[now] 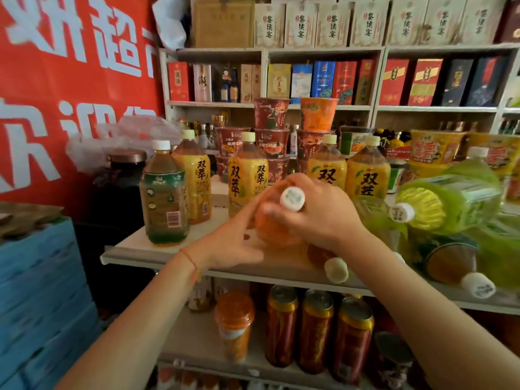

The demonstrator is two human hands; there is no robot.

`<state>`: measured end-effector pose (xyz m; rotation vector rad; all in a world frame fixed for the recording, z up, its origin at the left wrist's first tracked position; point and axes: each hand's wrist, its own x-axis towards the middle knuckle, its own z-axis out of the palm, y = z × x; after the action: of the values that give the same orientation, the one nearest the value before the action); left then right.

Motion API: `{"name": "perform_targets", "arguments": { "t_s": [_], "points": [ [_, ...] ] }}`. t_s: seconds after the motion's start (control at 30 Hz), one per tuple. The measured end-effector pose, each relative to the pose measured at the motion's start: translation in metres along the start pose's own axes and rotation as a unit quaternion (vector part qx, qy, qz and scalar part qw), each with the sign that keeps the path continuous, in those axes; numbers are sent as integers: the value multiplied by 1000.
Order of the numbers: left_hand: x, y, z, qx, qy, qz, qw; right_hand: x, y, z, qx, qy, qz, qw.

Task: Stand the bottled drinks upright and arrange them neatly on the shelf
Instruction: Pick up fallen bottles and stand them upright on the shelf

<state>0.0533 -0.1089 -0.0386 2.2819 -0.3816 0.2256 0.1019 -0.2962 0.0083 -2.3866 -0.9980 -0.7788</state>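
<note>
Small grocery or convenience shop. White tiered shelf [174, 256] stocked with goods for sale: rows of same-brand yellow-label tea bottles [247, 175], a green-label bottle [164, 198], green bottles [450, 204] lying on their sides. Instant noodle cups [271, 114] stacked in a pyramid behind. Lower tier holds red-and-gold cans [315, 330] and an orange jar [235, 325]. Back wall shelving [377, 77] is packed with boxed liquor [396, 81] in red, blue and black, identical cream gift boxes [332, 23] on top. Red banner [70, 80] with big white Chinese characters at left, blue crates [42, 305] below it.

Head view, down onto near shelf [157, 250]
</note>
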Motion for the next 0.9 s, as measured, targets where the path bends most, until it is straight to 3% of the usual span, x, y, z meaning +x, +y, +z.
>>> {"name": "perform_targets", "arguments": {
  "t_s": [0.1,0.23,0.3,0.4,0.53,0.6,0.7,0.77,0.83,0.9],
  "points": [
    [2,9,13,-31,109,4,994,17,-10,-1,69,17,88,994],
    [14,10,17,-14,305,23,952,44,-19,12,98,-41,170,980],
    [21,4,10,-7,344,11,939,57,-24,19,85,-63,175,979],
    [27,-9,-6,-23,317,-10,948,66,-35,32,-29,-87,116,989],
    [27,-27,-23,37,321,-2,946,76,-36,52,-150,-122,23,981],
    [26,-31,-26,73,346,7,935,81,-40,60,-127,-112,37,985],
    [22,-35,-24,198,400,22,894,79,-47,64,80,-95,119,985],
    [20,-35,-19,250,413,97,870,74,-47,58,103,-73,115,985],
    [19,-31,-14,223,377,183,880,68,-37,50,58,-32,101,993],
    [19,-23,-7,153,293,202,922,61,-25,37,40,2,126,991]
  ]
}}
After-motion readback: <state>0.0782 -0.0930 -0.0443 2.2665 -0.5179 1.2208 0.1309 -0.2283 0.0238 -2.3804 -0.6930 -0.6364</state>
